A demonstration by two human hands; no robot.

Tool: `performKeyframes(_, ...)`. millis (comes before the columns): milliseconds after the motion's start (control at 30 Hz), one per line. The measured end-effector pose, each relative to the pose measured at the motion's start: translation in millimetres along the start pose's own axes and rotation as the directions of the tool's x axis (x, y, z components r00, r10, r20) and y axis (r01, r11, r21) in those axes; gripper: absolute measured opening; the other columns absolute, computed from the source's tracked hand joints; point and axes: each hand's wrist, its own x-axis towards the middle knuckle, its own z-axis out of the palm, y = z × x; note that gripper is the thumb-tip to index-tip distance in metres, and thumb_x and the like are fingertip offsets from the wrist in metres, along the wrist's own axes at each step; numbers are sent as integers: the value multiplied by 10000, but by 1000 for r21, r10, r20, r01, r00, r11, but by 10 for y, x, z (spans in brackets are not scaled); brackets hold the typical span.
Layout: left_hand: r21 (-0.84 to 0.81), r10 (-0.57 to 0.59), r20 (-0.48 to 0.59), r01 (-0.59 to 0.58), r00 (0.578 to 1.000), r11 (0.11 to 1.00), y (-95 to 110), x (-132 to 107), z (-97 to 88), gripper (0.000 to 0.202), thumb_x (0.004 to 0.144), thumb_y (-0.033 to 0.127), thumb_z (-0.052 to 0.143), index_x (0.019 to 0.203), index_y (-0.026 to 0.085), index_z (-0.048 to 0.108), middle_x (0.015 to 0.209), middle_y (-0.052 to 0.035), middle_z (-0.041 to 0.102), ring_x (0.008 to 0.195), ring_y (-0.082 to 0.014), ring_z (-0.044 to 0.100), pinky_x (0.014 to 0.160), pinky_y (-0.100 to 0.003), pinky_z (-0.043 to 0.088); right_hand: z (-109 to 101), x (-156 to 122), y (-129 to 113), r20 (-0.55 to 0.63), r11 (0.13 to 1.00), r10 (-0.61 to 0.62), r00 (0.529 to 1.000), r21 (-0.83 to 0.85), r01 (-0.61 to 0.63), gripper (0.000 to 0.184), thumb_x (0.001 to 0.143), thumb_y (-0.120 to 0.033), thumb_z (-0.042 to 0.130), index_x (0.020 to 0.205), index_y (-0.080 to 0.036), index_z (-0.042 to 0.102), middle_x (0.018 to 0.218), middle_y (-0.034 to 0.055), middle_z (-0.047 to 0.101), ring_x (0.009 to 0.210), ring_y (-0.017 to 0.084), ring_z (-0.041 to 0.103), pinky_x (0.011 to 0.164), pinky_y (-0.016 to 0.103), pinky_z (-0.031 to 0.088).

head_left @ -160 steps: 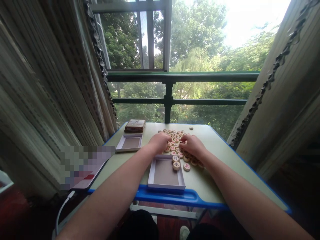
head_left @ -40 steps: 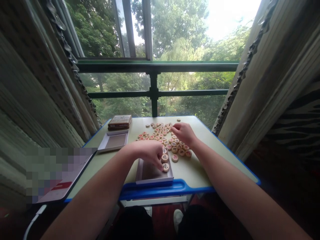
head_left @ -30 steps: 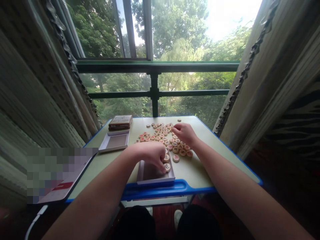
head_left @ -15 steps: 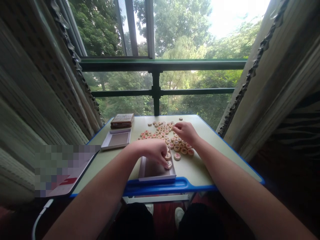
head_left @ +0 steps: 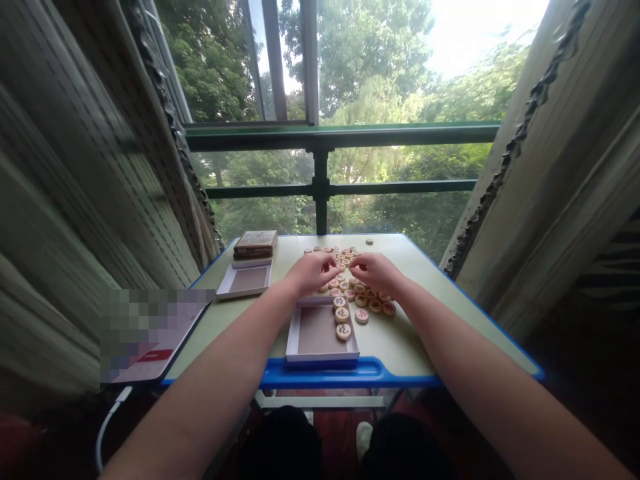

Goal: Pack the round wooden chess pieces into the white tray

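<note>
Several round wooden chess pieces (head_left: 361,298) lie scattered on a pale green table (head_left: 425,300). A shallow white box tray (head_left: 313,337) sits at the near edge, with three pieces (head_left: 343,316) in a column along its right side. My left hand (head_left: 311,273) and my right hand (head_left: 374,270) both rest over the pile beyond the tray, fingertips close together and curled down onto the pieces. Whether either hand pinches a piece is hidden.
A second white tray (head_left: 247,280) and a brown box (head_left: 256,244) stand at the back left. A tablet (head_left: 150,330) with a white cable (head_left: 107,427) lies at the left edge. A blue rim (head_left: 330,373) edges the table; a green window railing (head_left: 340,137) stands behind.
My left hand has left the tray's right side and moved forward to the pile, beside my right hand. Three pieces now sit in the tray. The camera shifted slightly.
</note>
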Motion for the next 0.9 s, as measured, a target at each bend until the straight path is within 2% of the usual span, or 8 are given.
performKeyframes(133,39,17,16,-17,1000,999,-48,13,56,206,792,318,545,840,164,673,819,-46,663,750,-159,590,691,-255,448,33,0,-11,36,999,-53,998,-9,54,208,742,-223,522,795,-178,718,683,18,656,597,115,507,598,225,352)
performKeyframes(433,77,-12,-11,13,1000,997,-118,29,100,236,797,316,529,885,163,686,911,-63,679,859,-193,611,794,-293,473,35,25,27,68,998,-18,998,-67,23,210,758,-228,519,814,-183,717,735,35,663,671,143,539,644,241,379)
performKeyframes(600,139,-62,-13,63,998,988,-208,49,149,250,810,285,505,930,173,694,997,-68,678,963,-203,602,896,-298,451,62,39,80,-62,991,50,997,-121,-57,281,796,-277,519,1002,-201,695,994,81,655,952,227,517,826,306,389)
performKeyframes(733,150,-90,34,84,995,985,-236,55,179,247,802,224,498,932,175,702,999,-66,687,962,-196,612,901,-290,457,98,26,94,-15,989,38,999,-142,-39,338,833,-290,480,1108,-205,656,1165,60,619,1049,242,487,940,347,352)
performKeyframes(800,144,-85,0,84,996,986,-249,59,184,247,794,198,500,930,179,705,1054,-58,673,1013,-191,595,933,-282,442,109,30,100,9,990,15,1000,-137,-14,340,839,-300,473,1103,-195,659,1176,53,621,1083,242,479,968,348,341)
performKeyframes(900,127,-85,-71,94,994,988,-266,67,176,281,790,147,473,951,177,702,1123,-49,648,1070,-180,568,972,-274,417,112,48,112,-33,993,24,999,-117,-28,355,840,-320,475,1122,-188,645,1190,52,616,1123,243,466,989,350,337)
